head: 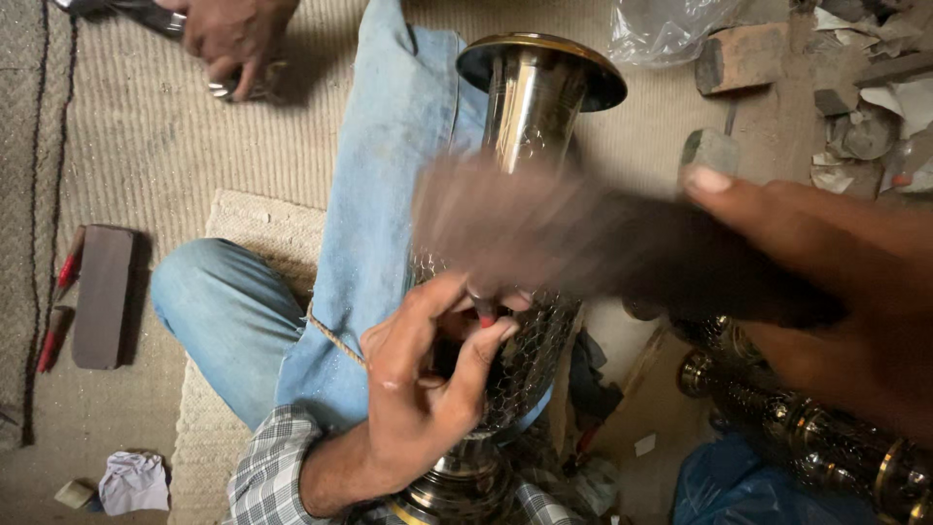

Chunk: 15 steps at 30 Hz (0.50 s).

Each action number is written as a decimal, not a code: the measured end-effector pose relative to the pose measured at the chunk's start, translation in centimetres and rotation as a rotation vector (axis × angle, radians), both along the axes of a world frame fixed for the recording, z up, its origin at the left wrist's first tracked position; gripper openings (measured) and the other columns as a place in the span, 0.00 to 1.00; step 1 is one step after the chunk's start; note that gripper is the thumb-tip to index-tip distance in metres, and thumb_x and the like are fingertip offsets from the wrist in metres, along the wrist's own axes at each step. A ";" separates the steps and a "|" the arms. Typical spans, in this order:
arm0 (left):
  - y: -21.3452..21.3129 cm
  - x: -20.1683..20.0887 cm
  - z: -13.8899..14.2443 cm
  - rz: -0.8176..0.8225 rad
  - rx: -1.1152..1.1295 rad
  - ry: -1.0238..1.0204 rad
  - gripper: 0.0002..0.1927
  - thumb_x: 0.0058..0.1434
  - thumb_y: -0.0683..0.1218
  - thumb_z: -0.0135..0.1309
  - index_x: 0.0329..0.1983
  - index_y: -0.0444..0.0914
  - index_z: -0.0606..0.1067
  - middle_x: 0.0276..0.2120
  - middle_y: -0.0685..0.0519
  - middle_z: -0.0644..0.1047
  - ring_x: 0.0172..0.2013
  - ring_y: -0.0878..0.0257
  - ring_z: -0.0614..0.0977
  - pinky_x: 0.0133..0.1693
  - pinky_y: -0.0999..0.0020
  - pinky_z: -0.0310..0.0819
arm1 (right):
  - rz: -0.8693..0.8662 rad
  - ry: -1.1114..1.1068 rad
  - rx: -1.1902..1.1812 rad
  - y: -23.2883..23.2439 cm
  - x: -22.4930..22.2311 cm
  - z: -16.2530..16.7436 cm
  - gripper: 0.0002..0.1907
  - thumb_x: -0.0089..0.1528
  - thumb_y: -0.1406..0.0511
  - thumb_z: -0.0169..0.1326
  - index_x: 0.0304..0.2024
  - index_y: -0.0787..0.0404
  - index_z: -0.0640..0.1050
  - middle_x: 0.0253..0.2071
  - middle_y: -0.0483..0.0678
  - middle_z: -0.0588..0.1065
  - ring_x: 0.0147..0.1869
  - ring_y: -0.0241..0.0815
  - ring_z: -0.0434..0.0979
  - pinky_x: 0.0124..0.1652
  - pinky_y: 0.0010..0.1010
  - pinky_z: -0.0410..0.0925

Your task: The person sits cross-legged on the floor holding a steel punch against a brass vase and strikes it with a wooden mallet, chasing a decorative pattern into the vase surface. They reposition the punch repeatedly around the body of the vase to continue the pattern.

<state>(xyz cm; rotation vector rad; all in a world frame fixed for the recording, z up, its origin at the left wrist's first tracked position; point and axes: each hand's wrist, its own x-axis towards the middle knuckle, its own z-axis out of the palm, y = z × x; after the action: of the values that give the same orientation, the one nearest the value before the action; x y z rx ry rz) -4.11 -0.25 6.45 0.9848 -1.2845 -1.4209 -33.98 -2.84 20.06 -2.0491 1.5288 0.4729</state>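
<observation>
Steadying a red-tipped punch (483,311) on the metal vase (530,243), left hand (428,389) fingers pinched tight; right hand (826,262) gripping blurred mallet (544,228) above it. Keep punch upright.

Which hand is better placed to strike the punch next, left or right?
Right hand: it swings the blurred hammer above the vase. Left hand is busy pinching the punch against it.

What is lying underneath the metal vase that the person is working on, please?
The metal vase rests along a leg in blue jeans, above a woven mat. The left hand and the blurred right hand hide its middle.
</observation>
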 end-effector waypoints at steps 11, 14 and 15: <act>-0.4 -0.3 -0.1 0.008 0.106 0.070 0.18 0.62 0.35 0.64 0.53 0.30 0.72 0.38 0.49 0.85 0.28 0.72 0.76 0.28 0.80 0.69 | -0.036 0.026 -0.016 -0.4 1.6 0.5 0.53 0.48 0.73 0.66 0.73 0.38 0.61 0.27 0.43 0.75 0.24 0.38 0.74 0.25 0.33 0.67; -0.9 0.0 -0.5 -0.064 0.049 0.084 0.21 0.63 0.35 0.62 0.57 0.30 0.70 0.41 0.48 0.84 0.35 0.70 0.81 0.34 0.78 0.76 | -0.122 -0.200 -0.155 0.8 0.5 0.1 0.46 0.54 0.74 0.61 0.73 0.48 0.63 0.30 0.42 0.78 0.27 0.35 0.74 0.26 0.29 0.65; -1.1 0.1 -0.6 -0.103 0.011 0.090 0.20 0.65 0.35 0.61 0.58 0.30 0.70 0.43 0.48 0.84 0.40 0.69 0.84 0.38 0.77 0.81 | -0.168 -0.164 -0.170 1.0 0.1 0.1 0.45 0.53 0.73 0.61 0.72 0.48 0.63 0.32 0.44 0.76 0.29 0.36 0.74 0.28 0.30 0.66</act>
<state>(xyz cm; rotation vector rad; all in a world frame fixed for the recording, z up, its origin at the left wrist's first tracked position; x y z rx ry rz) -3.98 -1.34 5.87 0.8625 -1.2780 -1.5349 -33.85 -1.82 20.13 -2.0053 1.6703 0.1110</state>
